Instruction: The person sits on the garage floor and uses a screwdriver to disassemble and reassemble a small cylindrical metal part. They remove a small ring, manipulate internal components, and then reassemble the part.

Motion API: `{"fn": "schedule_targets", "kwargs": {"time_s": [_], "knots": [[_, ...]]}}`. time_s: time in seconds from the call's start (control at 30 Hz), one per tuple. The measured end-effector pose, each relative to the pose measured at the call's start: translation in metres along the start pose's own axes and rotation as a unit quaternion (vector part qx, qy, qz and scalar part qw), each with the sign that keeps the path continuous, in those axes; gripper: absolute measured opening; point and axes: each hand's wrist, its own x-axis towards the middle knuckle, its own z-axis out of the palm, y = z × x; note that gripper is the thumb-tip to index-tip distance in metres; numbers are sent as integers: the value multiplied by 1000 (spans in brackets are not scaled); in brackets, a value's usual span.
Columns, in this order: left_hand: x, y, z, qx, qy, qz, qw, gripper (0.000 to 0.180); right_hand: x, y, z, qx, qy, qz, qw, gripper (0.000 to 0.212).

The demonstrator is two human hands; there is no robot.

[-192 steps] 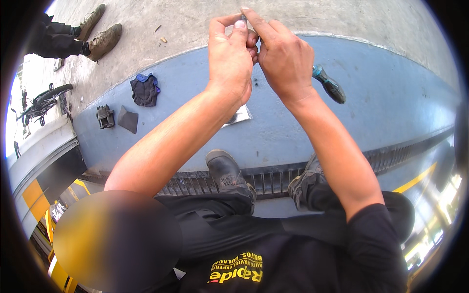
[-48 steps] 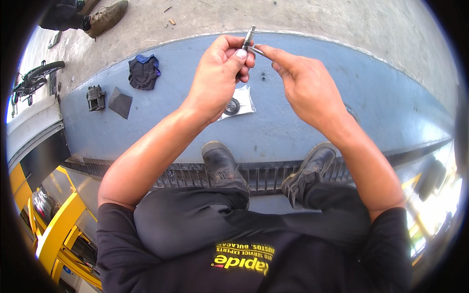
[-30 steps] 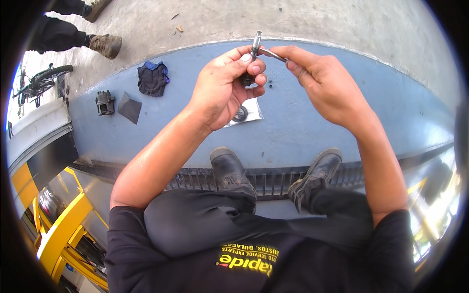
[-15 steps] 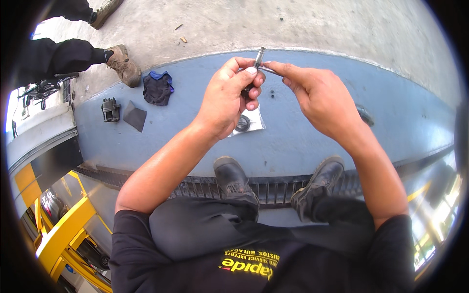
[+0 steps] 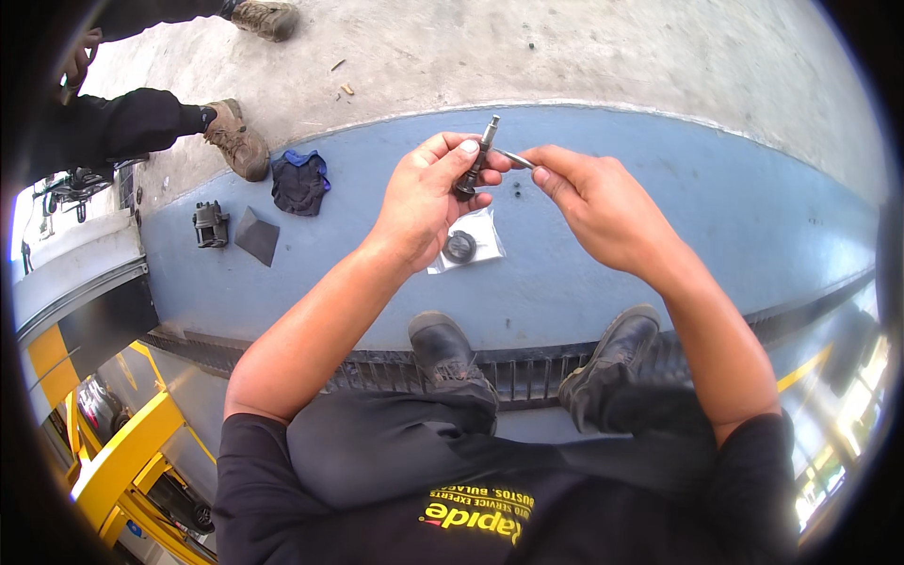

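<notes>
My left hand is closed around a slim piston-like part with a bright metal tip and a black ribbed lower end. The part tilts, its tip pointing up and away. From the right, my right hand pinches a thin metal rod-shaped tool. The tool's end reaches the side of the part at my left fingertips. Its other end is hidden in my right hand, so I cannot tell its exact kind. Below my hands, a round black cap-like piece lies on a clear plastic bag on the blue floor.
At the left are a dark metal block-like part, a grey square sheet and a black-and-blue cloth. Another person's shoe stands beyond them. A floor grate runs under my boots; a yellow frame rises lower left.
Both hands have come slightly lower and nearer to me. The piston-like part leans more to the right, showing more of its black end. The other person's feet have shifted.
</notes>
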Motion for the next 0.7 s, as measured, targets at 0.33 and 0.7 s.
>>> {"fn": "schedule_targets", "kwargs": {"time_s": [0.33, 0.7], "knots": [[-6, 5, -3, -95, -23, -29, 995, 16, 2, 0, 1, 38, -8, -19, 999, 28], [-6, 4, -11, -169, -89, -20, 981, 13, 2, -13, 5, 8, 13, -31, 999, 25]]}}
